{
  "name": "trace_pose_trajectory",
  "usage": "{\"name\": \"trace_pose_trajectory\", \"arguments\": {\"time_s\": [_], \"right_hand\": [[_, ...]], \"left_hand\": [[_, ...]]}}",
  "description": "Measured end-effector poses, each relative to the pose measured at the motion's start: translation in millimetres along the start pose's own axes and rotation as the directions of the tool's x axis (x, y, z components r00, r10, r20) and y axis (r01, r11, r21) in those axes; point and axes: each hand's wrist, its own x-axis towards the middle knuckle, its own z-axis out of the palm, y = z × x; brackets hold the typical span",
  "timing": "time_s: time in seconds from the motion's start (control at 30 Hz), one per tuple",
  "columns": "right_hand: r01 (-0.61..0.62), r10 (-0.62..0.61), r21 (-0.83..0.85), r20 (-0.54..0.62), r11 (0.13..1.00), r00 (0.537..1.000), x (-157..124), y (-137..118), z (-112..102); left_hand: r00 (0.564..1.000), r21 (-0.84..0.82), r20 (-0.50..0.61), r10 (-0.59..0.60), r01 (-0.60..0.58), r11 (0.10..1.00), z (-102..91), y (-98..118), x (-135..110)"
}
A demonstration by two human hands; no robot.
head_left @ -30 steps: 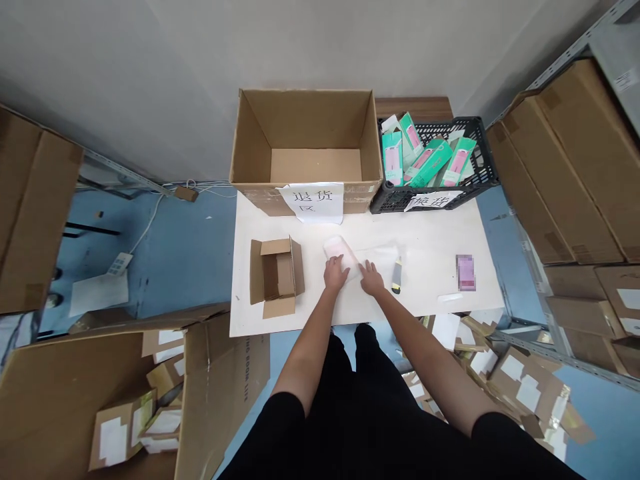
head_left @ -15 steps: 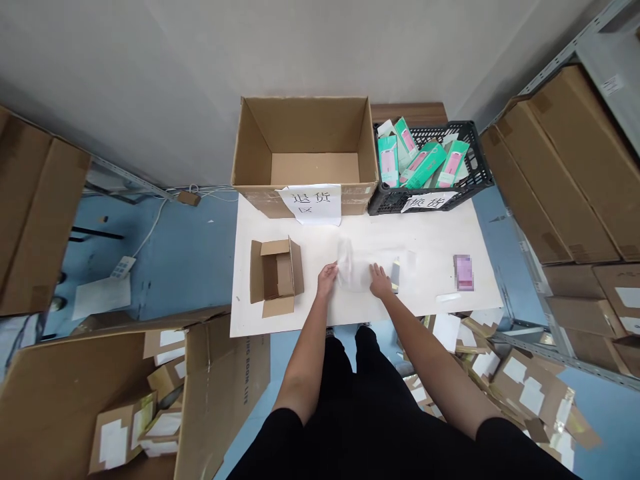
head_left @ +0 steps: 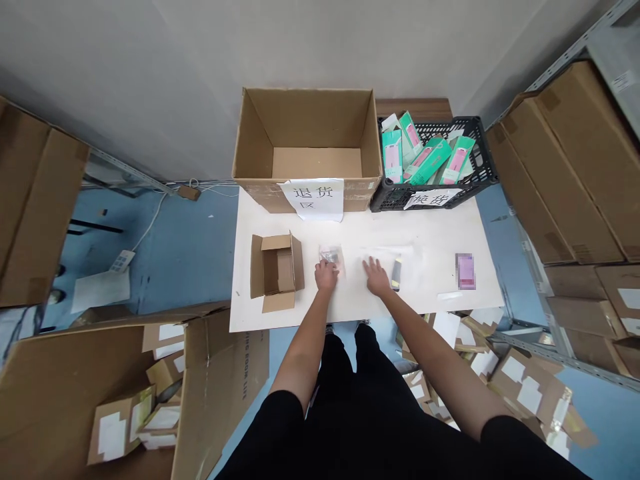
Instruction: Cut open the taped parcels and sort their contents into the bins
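While both hands work low over the worktop, head view shows the left hand with its fingers on the near edge of a small clear packet, just beside the open small carton. Pinched or merely resting, cannot tell; contents too blurred to name. Right hand: palm down, fingers loosely spread at the near end of a clear plastic sheet, apparently gripping nothing.

Progress, judged from the layout: carton unfolded, packet out on the worktop and apart from the sheet. Packet not yet in any container; sheet not yet put away.

Around: box cutter close by the right hand, lying across the sheet, the likeliest snag. Farther right, a pixelated purple item and a white strip. At the back, a large labelled box and a black crate of green boxes bar the far edge.
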Motion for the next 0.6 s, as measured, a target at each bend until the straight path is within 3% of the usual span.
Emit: {"name": "trace_pose_trajectory", "arguments": {"time_s": [0.1, 0.17, 0.3, 0.47, 0.53, 0.6], "right_hand": [[0.159, -0.157, -0.023, 0.072, 0.987, 0.985, -2.9, -9.3, 5.6], [0.093, -0.086, -0.062, 0.115, 0.994, 0.99, -3.6, -6.1, 5.6], [-0.169, 0.187, -0.138, 0.138, 0.976, 0.973, -4.0, 15.9, -4.2], [-0.311, 0.328, -0.146, 0.114, 0.939, 0.938, -7.0, 33.0, -14.4], [-0.258, 0.262, -0.092, 0.037, 0.962, 0.964, -7.7, 27.5, -13.4], [-0.11, 0.108, -0.031, -0.042, 0.993, 0.993, -7.9, 15.4, -9.9]], "left_hand": [[0.999, -0.063, 0.043, 0.023, -0.02, 0.998, 8.4, 8.6, 2.4], [0.999, -0.236, 0.037, 0.03, -0.02, 0.972, 14.7, 12.5, 0.6], [0.994, -0.592, 0.028, -0.104, 0.1, 0.8, 22.2, 9.1, -8.7], [0.935, -0.592, -0.065, -0.35, 0.246, 0.767, 16.7, -16.2, -30.6], [0.898, -0.568, -0.138, -0.417, 0.273, 0.776, 12.7, -21.9, -37.3], [0.92, -0.493, -0.188, -0.343, 0.213, 0.843, 10.3, -19.5, -37.4]]}}
